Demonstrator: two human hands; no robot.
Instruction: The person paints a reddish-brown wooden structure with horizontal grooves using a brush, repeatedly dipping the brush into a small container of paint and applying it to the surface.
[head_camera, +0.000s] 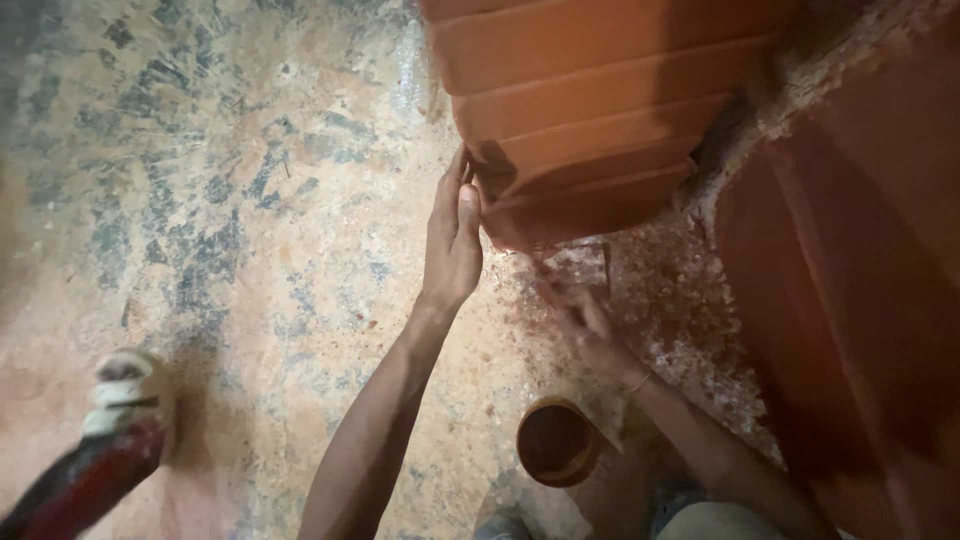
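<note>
A stepped terracotta-red moulded column base (590, 110) fills the top centre. My left hand (452, 235) lies flat against its lower left edge, fingers together and pointing up, thumb on the painted surface. My right hand (585, 322) is lower and to the right, blurred by motion, just below the bottom of the base; a thin dark stick (606, 268), maybe a brush, rises from its fingers. A small round container of red paint (556, 441) stands on the floor near my right forearm.
The floor (250, 250) is mottled tan and grey concrete, speckled with red paint near the base. A red painted wall surface (860, 280) runs down the right. A foot in a white sandal (125, 395) shows at lower left.
</note>
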